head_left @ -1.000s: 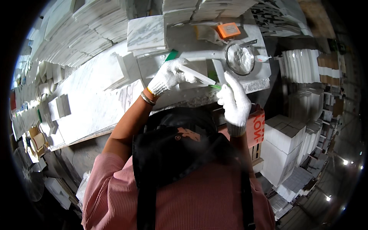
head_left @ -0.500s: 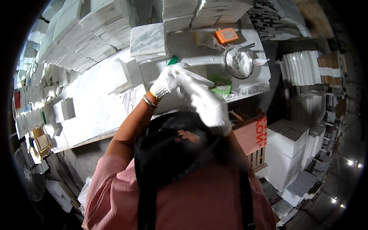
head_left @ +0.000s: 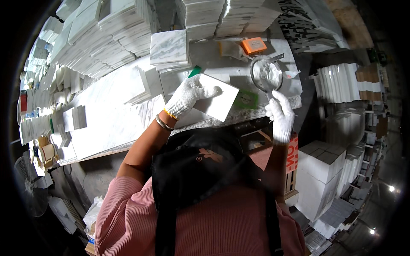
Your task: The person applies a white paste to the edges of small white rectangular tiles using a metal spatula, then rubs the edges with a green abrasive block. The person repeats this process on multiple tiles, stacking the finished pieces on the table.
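Seen from the head camera: a worker in a pink ribbed top and dark apron leans over a long marble-topped bench (head_left: 106,128) in a crowded stone workshop. The left hand (head_left: 188,96), in a white knit glove, lies spread on a square white tile (head_left: 220,102), fingers curled over its near-left edge and gripping it; the tile sits tilted, corner toward the worker, near the bench's front edge. A metal bangle (head_left: 163,123) circles the left wrist. The right hand (head_left: 279,113), also gloved, hangs loosely open beyond the front edge of the bench, fingers slack and holding nothing, just below a round clear bowl (head_left: 265,74) with white powder or paste in it. Between tile and bowl lies a green pad (head_left: 246,99); a green scrap (head_left: 194,71) peeks out behind the tile. Farther back on the bench rest an orange block (head_left: 253,45) and a short stack of grey-veined tiles (head_left: 169,49). Piles of white stone slabs (head_left: 106,30) crowd the far side of the bench, and white boxes (head_left: 322,170) are stacked on the floor to the worker's right.
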A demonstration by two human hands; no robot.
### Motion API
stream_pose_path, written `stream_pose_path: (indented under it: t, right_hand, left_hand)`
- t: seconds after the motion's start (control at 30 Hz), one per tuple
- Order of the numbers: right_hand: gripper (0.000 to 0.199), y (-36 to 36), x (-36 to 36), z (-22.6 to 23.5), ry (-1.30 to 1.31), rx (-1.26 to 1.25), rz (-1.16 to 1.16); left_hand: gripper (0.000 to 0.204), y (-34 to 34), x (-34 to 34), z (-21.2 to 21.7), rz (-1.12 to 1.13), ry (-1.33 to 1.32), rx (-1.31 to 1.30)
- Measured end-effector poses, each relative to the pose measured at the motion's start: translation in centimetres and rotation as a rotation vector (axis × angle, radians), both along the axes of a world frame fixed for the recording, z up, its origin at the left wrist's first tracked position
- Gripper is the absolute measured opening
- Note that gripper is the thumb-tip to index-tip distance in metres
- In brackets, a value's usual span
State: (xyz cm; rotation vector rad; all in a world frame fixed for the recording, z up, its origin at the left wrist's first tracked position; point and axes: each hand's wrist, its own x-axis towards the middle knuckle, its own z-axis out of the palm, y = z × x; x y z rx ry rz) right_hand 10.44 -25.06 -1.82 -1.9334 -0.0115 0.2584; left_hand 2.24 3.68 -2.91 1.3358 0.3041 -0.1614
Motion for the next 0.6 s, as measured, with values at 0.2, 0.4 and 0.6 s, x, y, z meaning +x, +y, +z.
stream_pose_path:
  t: [0.2,0.4,0.6]
  right_hand:
    - [0.027,-1.0,4.8,-3.9,-0.253,-0.310,0.079]
    - [0.033,1.7,5.5,-1.9,-0.247,-0.925,0.170]
    - [0.042,4.4,-1.1,3.1,-0.122,-0.080,0.250]
  left_hand:
    - [0.036,-0.3,-0.5,-0.2,0.000,-0.019,0.198]
    - [0.059,-1.1,-0.9,-0.6,0.091,-0.003,-0.098]
    - [0.055,-1.8,-1.1,-0.6,0.168,0.029,-0.185]
